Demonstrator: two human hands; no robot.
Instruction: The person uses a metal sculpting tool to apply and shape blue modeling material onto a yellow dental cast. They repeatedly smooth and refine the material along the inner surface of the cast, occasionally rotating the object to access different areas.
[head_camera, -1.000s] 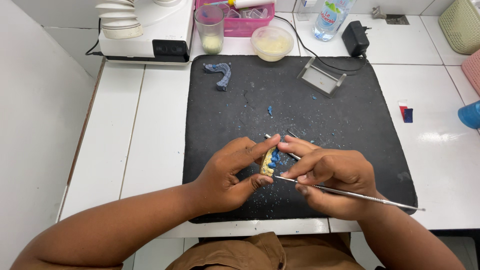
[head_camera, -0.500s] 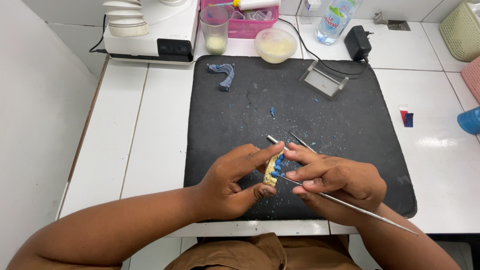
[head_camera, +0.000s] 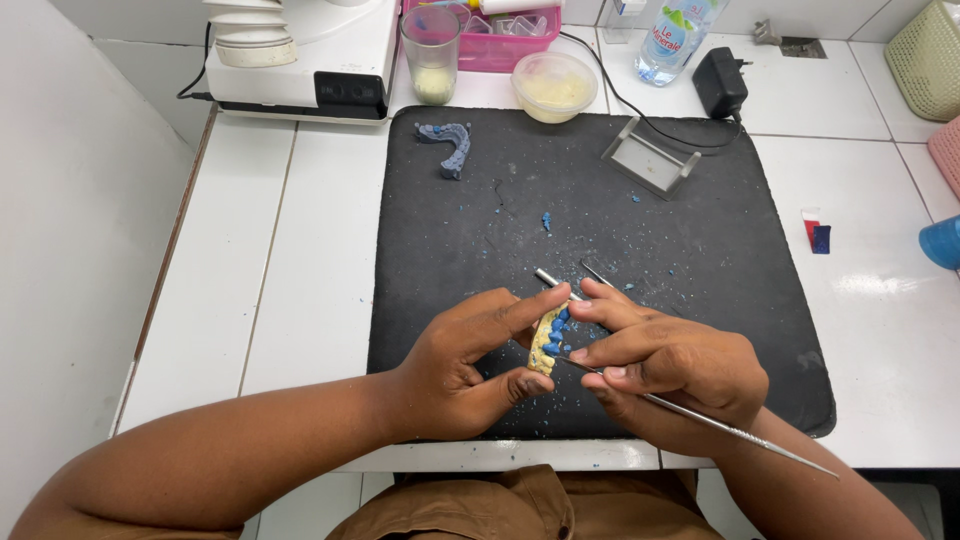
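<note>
- While pinched between thumb and forefinger, sits upright over the near edge of the black mat (head_camera: 700, 250): a yellowish dental cast (head_camera: 546, 342) with blue wax teeth, gripped by the left hand (head_camera: 462, 368).
- Just right of the cast, touching its blue part: the tip of a thin metal carving tool (head_camera: 700, 418), grasped pen-fashion in the closed fingers of the right hand (head_camera: 672, 368), handle running out to the lower right.
- Half hidden behind the right fingers, lying on the mat: two more slim metal instruments (head_camera: 556, 282).
- Far left at the back: a white machine (head_camera: 300, 50).
- Along the mat's far edge, left to right: a grey-blue arch-shaped impression (head_camera: 447, 143), a clear cup (head_camera: 432, 52), a round tub of pale paste (head_camera: 554, 86), a small grey stand (head_camera: 652, 158).
- Scattered across the mat: blue wax crumbs (head_camera: 546, 221).
</note>
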